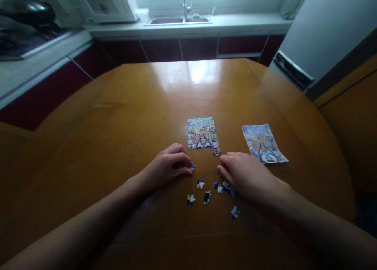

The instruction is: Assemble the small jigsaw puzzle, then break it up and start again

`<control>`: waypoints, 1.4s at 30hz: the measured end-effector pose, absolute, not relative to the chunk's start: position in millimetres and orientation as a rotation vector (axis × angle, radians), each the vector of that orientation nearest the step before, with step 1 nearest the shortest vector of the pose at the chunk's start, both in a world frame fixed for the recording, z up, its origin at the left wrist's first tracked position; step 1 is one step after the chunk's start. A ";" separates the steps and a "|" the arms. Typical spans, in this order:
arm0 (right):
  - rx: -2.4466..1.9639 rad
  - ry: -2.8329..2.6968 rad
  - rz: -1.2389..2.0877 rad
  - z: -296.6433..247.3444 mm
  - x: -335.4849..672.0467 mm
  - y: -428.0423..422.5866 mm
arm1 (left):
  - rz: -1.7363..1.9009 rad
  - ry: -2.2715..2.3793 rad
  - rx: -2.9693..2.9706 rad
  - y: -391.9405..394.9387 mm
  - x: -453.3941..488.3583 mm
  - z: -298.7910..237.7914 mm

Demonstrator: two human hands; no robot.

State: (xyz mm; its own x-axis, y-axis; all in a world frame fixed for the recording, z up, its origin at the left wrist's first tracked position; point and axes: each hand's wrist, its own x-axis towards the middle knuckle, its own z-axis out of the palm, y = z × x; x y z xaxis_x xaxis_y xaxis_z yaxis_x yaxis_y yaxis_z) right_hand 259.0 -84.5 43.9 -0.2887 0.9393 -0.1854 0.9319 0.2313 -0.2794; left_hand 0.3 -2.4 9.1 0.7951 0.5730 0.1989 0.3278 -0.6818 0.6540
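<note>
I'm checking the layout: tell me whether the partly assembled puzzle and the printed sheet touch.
Apart. The head view shows a strip of tabletop between the puzzle and the printed sheet.

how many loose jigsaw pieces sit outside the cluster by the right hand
5 visible: one jigsaw piece at the left hand, three left of the cluster, one nearest the person. Hands may hide others.
</note>
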 end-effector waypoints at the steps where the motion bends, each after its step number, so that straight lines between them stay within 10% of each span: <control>1: -1.859 -2.448 0.532 44.1 259.0 -84.4 | 0.519 0.677 2.351 -2.0 0.2 10.2; 42: -1.869 -2.434 0.541 45.4 256.9 -84.2 | 0.700 1.056 2.418 8.3 9.0 7.6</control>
